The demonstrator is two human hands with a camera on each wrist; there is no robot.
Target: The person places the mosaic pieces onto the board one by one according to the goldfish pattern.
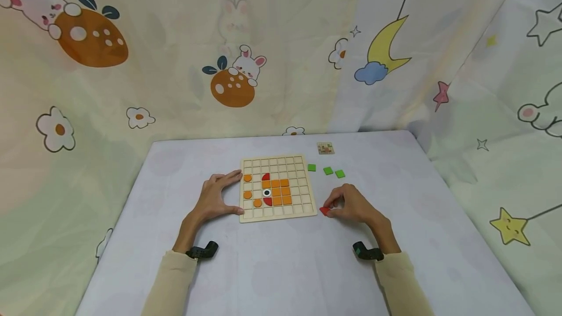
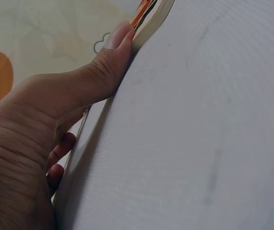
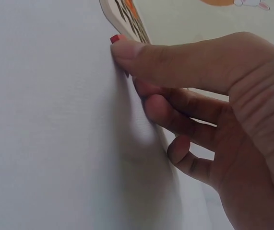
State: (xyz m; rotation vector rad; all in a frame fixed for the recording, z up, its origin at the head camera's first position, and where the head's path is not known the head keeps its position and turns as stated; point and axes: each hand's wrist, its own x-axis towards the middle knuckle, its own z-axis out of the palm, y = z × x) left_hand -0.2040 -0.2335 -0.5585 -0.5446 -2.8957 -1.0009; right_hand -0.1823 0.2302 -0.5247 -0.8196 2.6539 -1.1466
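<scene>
A pale wooden grid board point(image 1: 303, 194) lies on the table with orange squares point(image 1: 276, 192), three orange discs point(image 1: 248, 194), two red quarter-round pieces point(image 1: 266, 177) and a black-and-white eye piece point(image 1: 267, 192) on it. At its left edge, my left hand point(image 1: 213, 198) rests with thumb and forefinger spread, their tips touching the rim. The left wrist view shows the thumb point(image 2: 103, 69) against the board's edge. Right of the board, my right hand point(image 1: 353, 204) pinches a small red piece point(image 1: 324, 210) between thumb and fingers. In the right wrist view the thumb mostly hides that red piece point(image 3: 115, 38).
Three green tiles point(image 1: 328, 170) lie on the white-covered table point(image 1: 281, 267) beyond my right hand, near the board's upper right. A small picture card point(image 1: 326, 148) is farther back. A printed cloth point(image 1: 175, 62) hangs behind the table.
</scene>
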